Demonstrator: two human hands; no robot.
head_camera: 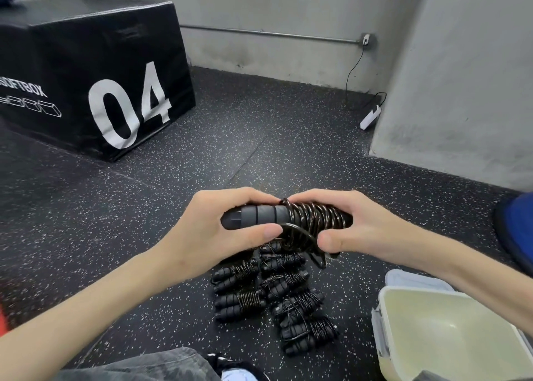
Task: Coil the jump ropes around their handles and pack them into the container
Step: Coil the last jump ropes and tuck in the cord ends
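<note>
A black jump rope (pixel 285 217) is held above the floor, its cord wound in tight coils round the right half of the paired handles. My left hand (pixel 225 230) grips the bare left end of the handles. My right hand (pixel 354 225) grips the coiled end, thumb pressing a loose loop of cord underneath. Below them, several coiled jump ropes (pixel 277 297) lie in a pile on the floor. The container (pixel 386 323), a pale plastic box with a grey rim and nothing inside, stands at the lower right.
A black foam box (pixel 95 72) marked "04" sits at the back left on the speckled rubber floor (pixel 245 126). A grey wall corner (pixel 450 77) juts in at the right, with a white charger and cable (pixel 370 118) at its foot. A blue object (pixel 516 225) lies at the right edge.
</note>
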